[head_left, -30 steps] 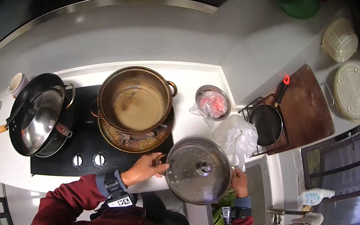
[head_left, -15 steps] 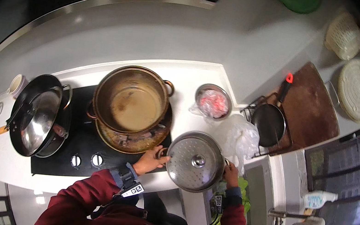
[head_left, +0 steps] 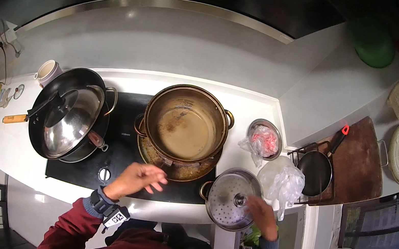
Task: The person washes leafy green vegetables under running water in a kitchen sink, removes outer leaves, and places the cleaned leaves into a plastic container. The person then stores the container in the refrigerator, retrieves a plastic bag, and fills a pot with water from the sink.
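A round steel pot with a dotted, perforated-looking top and a dark knob sits at the counter's front edge, right of the cooktop. My right hand is over its right side, fingers beside the knob and slightly blurred; whether they touch it is unclear. My left hand hovers above the cooktop's front, fingers apart and holding nothing. Just beyond it stands a large, brown-stained two-handled pot, uncovered, on a stained round burner plate.
Left on the cooktop is a black wok with a shiny lid. A steel bowl holds a bagged pink item. White plastic bags, a small frying pan, a brown board and a sink lie rightward.
My left hand has let go of the dotted-top pot's left handle and moved left. My right hand has shifted from its right handle to near the knob. The view has also shifted.
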Demonstrator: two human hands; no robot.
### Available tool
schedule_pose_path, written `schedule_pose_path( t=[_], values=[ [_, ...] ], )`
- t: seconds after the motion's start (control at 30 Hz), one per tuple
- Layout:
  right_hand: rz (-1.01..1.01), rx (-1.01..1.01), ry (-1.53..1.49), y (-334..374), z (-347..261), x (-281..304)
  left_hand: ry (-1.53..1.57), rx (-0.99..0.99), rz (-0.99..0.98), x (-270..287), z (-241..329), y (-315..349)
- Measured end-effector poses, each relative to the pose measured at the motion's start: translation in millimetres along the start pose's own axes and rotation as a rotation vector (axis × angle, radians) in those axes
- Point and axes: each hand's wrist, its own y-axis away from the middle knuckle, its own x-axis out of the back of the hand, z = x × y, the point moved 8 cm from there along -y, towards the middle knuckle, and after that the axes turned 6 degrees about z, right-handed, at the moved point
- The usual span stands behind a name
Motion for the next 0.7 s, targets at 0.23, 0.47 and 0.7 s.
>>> schedule_pose_path(
  t=[0.23,0.47,0.7],
  values=[
    [-0.197,-0.024,0.094,-121.5,-117.4,-127.1,-0.018,-0.049,0.08,26.4,-15.7,7.0],
    [0.065,-0.047,0.175,-162.9,-111.1,-137.8,0.071,-0.054,0.132,54.6,-45.7,16.2],
    [0.121,-0.025,0.08,-131.2,-149.8,-119.1,0.066,-0.064,0.099,51.0,-42.0,20.7]
  ],
)
